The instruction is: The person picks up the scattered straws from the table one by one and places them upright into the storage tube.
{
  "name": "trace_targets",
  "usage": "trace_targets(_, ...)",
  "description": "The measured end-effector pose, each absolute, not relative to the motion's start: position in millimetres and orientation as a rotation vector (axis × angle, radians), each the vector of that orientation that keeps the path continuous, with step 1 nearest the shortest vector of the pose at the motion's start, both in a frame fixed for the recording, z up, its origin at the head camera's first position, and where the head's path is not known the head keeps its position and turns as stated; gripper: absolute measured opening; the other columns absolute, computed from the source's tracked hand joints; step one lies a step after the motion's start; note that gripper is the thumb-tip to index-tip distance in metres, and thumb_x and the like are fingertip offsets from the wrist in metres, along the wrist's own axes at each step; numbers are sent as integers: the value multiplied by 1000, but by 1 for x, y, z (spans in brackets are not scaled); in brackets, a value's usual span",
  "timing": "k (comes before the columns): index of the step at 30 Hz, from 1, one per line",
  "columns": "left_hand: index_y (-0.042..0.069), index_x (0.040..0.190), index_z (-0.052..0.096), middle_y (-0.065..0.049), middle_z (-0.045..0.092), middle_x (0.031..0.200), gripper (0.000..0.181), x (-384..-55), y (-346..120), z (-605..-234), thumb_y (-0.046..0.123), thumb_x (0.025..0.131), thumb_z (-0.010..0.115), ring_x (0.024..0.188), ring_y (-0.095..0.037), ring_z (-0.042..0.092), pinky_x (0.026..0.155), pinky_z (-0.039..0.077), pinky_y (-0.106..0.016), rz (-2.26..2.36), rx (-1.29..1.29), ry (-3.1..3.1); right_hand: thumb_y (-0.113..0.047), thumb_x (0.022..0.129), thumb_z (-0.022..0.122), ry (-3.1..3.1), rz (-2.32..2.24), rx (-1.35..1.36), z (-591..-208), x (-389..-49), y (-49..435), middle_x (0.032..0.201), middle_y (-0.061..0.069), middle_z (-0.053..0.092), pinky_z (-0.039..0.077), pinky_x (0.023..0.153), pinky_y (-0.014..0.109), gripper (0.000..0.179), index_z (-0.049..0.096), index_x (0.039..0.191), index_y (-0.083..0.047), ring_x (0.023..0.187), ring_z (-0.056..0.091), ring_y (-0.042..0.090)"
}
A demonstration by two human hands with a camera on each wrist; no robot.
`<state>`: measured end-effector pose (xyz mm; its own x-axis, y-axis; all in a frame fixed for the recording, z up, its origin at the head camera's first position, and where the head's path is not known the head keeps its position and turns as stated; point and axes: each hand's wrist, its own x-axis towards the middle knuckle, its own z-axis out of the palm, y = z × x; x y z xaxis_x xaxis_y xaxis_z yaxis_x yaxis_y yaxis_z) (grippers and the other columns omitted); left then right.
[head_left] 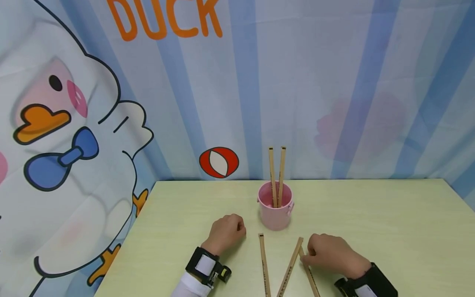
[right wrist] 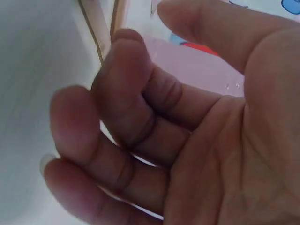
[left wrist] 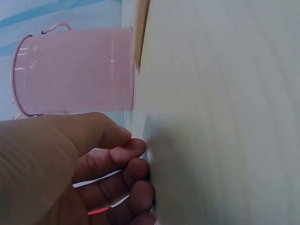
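Observation:
My left hand [head_left: 225, 234] rests on the table left of a pink bucket [head_left: 274, 218], its fingers loosely bent and holding nothing. In the left wrist view its thumb lies near the index fingertip. My right hand [head_left: 334, 255] hovers over the right-hand wooden stick [head_left: 312, 282], partly covering it; in the right wrist view the thumb stands apart from the bent fingers, with nothing between. Whether it touches the stick I cannot tell. A middle stick [head_left: 290, 266] leans toward it, their upper ends close together. Another stick [head_left: 264, 264] lies further left. All carry small dark print.
Two more wooden sticks [head_left: 282, 171] stand upright in the bucket near the back edge of the pale yellow table [head_left: 389, 218]. Behind it hangs a blue-striped cloth [head_left: 297, 82] with a printed duck and a red ball.

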<state>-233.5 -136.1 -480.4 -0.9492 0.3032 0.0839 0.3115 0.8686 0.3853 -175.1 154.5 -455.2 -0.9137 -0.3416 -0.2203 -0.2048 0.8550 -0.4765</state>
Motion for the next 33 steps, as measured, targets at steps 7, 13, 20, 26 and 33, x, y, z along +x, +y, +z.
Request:
trace_targets(7, 15, 65, 58, 7, 45, 60, 23, -233, -136, -482, 10, 86, 65, 58, -7, 42, 52, 31, -24, -637, -494, -3013, -28, 83, 78, 2781, -542, -330, -458, -170, 146, 50, -5, 33, 21, 51, 28, 43, 49, 54, -14, 48, 34, 12)
trace_targets(13, 15, 64, 57, 6, 45, 60, 24, -233, -137, -482, 10, 87, 66, 58, -8, 42, 52, 31, -24, -646, -487, -3022, -26, 84, 78, 2770, -493, -310, -463, -171, 144, 51, -4, 38, 26, 52, 28, 35, 56, 60, -12, 50, 39, 12)
trace_targets(20, 16, 64, 57, 7, 44, 59, 26, -234, -135, -481, 12, 88, 65, 57, -7, 42, 52, 30, -24, -666, -475, -3036, -19, 84, 76, 2766, -508, -316, -467, -172, 145, 52, -4, 43, 28, 52, 28, 31, 55, 62, -11, 50, 41, 13)
trace_targets(26, 15, 63, 58, 7, 44, 60, 25, -234, -136, -482, 11, 87, 65, 58, -8, 42, 53, 30, -25, -659, -477, -3026, -15, 84, 73, 2762, -516, -342, -469, -173, 145, 53, -4, 43, 28, 52, 28, 30, 54, 61, -11, 50, 42, 13)
trace_targets(33, 16, 62, 57, 8, 43, 59, 25, -234, -137, -483, 9, 85, 65, 58, -7, 42, 52, 31, -24, -655, -475, -3013, -13, 85, 72, 2751, -506, -345, -467, -174, 144, 54, -2, 46, 29, 51, 28, 27, 56, 64, -10, 51, 44, 14)
